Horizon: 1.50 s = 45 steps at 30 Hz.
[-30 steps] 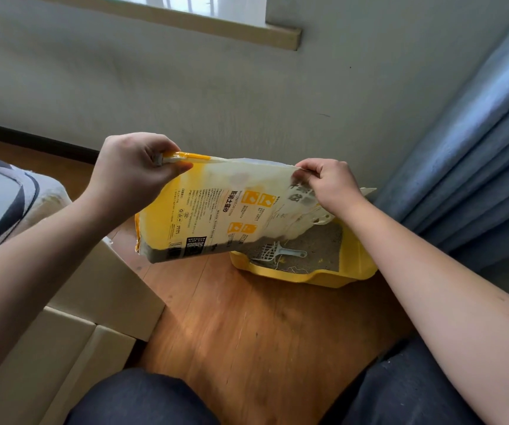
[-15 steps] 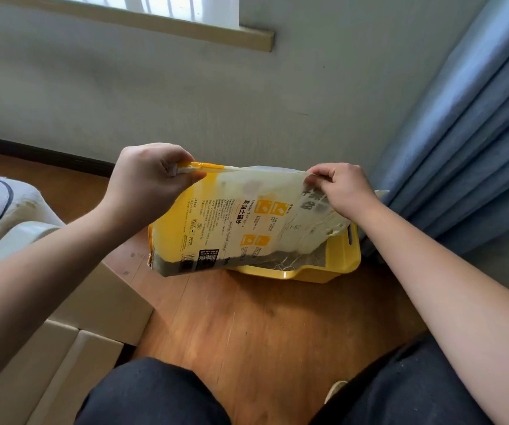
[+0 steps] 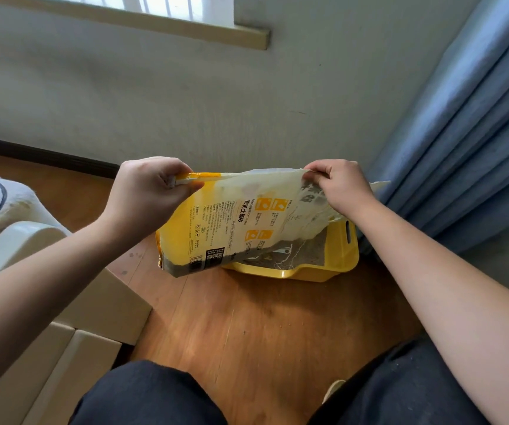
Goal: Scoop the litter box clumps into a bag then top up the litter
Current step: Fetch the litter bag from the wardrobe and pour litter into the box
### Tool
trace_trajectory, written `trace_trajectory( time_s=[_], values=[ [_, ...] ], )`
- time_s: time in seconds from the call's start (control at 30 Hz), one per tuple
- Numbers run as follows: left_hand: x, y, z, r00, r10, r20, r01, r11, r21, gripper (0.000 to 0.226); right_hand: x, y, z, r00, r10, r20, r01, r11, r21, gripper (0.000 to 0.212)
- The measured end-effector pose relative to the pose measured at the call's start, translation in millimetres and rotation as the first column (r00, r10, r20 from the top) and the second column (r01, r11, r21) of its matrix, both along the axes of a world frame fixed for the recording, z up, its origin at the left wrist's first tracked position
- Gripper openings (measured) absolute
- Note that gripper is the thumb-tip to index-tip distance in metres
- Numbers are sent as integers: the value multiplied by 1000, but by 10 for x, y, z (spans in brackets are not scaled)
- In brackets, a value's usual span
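A yellow and white cat litter bag (image 3: 234, 222) hangs sideways in the air above the floor. My left hand (image 3: 149, 191) grips its yellow upper left corner. My right hand (image 3: 339, 185) pinches the crumpled white end on the right, which sits over the yellow litter box (image 3: 339, 259). Grey litter (image 3: 311, 250) fills the box, and a pale scoop (image 3: 280, 251) lies in it, mostly hidden behind the bag. Dark grey litter shows along the bag's lower edge.
The box stands on a wooden floor (image 3: 262, 326) against a grey wall. A blue curtain (image 3: 467, 142) hangs to the right. Cream cardboard boxes (image 3: 72, 326) and a cushion are on the left. My knees in dark trousers (image 3: 161, 397) fill the bottom.
The bag's right end has lifted a little, so more of the litter box shows beneath it. Both hands keep their grip; the view has shifted slightly.
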State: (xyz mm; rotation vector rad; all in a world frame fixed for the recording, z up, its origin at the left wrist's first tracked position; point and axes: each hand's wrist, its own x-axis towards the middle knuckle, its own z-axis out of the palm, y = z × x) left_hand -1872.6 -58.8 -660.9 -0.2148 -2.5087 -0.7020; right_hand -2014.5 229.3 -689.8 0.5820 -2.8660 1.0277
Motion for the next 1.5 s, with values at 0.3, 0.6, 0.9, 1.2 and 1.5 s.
trace_trajectory(
  time_s=[0.3, 0.6, 0.9, 1.2, 1.5],
  values=[
    [171, -292, 179, 999, 25, 21, -24, 999, -39, 33, -12, -412, -66, 998, 64, 3, -63, 996, -65, 14],
    [287, -521, 427, 987, 134, 84, -129, 989, -66, 21, 16, -810, -88, 997, 78, 27, -73, 987, -144, 12],
    [324, -437, 538, 967, 105, 232, -79, 990, -120, 16, 55, -800, -76, 995, 63, 77, -55, 993, -100, 13],
    [384, -411, 706, 955, 122, 270, -96, 990, -108, 11, 127, -830, -99, 990, 95, 102, -84, 991, -105, 14],
    [346, -422, 584, 953, 114, 280, -76, 987, -145, 13, 75, -765, -121, 995, 71, 73, -62, 991, -118, 15]
  ],
)
